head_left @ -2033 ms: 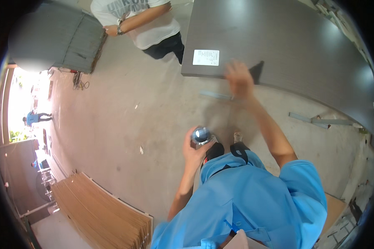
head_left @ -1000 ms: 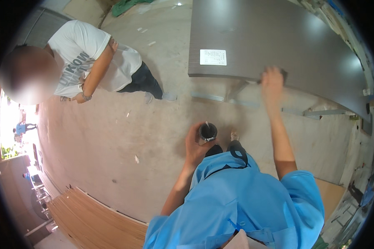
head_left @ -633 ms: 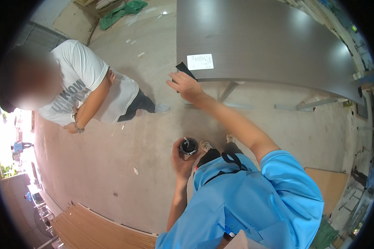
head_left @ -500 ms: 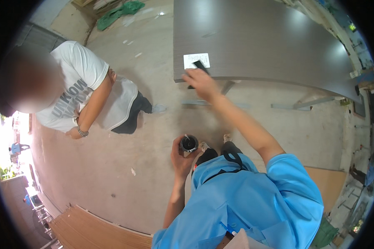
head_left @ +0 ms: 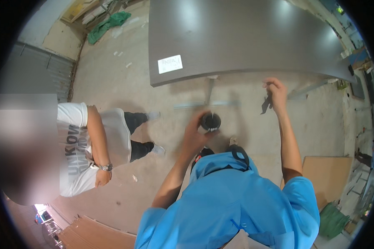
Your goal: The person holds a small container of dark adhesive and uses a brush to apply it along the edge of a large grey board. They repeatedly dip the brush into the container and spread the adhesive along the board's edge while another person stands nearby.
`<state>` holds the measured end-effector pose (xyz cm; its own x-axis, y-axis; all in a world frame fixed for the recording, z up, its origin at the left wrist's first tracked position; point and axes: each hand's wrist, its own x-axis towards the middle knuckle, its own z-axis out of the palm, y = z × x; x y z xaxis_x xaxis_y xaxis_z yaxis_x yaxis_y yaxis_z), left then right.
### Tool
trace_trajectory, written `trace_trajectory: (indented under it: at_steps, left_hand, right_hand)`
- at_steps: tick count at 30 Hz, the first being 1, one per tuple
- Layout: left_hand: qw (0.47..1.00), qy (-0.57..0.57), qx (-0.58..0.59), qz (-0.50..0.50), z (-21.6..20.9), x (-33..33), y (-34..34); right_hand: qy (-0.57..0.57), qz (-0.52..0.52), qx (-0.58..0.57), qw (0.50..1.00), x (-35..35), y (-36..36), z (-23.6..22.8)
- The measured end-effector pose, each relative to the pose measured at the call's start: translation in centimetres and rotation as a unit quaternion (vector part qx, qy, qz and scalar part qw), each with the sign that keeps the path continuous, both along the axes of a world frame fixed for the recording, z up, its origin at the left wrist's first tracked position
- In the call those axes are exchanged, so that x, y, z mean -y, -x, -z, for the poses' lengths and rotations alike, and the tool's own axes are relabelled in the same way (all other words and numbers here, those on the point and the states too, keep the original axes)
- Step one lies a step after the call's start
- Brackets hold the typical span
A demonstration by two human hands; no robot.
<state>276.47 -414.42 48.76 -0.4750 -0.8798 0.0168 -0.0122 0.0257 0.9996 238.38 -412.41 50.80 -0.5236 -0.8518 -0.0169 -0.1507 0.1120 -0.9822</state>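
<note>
My left hand [head_left: 196, 132] is wrapped round a dark, round, open-topped cup [head_left: 212, 121]. A thin pale stick or brush handle shows at the cup's rim; the inside looks black. Off to the right, below the front edge of the dark grey-brown tabletop [head_left: 237, 41], my right hand [head_left: 276, 93] is closed on a small dark, thin strip [head_left: 266, 105] that hangs from the fingers. Whether it is cloth or something stiffer I cannot make out. A white printed label [head_left: 170, 64] lies flat near the tabletop's front left corner, apart from both hands.
A person in a white T-shirt [head_left: 75, 149] stands at the left with arms crossed. Metal legs [head_left: 210, 91] show under the table. Brown boards [head_left: 97, 233] lie at lower left, a tan board [head_left: 326, 178] at right. Green sacks [head_left: 108, 27] lie at the far left.
My right hand has left the table's corner by the label and swung right with the dark strip. My left hand and the cup have moved toward the table. The view has turned.
</note>
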Motion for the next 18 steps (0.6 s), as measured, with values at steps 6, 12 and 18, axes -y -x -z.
trace_trajectory:
  at_steps: [6,12,18]
  left_hand:
    - [0.995,0.090,0.036,0.023,-1.7,-0.6,6.8]
    - [0.996,0.065,0.051,0.023,-2.1,-2.7,12.4]
    - [0.997,0.046,0.055,0.012,-2.7,-4.9,14.4]
  right_hand:
    - [-0.127,-0.162,-0.046,0.977,-4.3,-5.5,-5.9]
    - [-0.054,-0.295,-0.202,0.932,-5.4,-3.6,-8.7]
    - [0.063,-0.346,-0.464,0.813,-5.7,-2.1,-7.5]
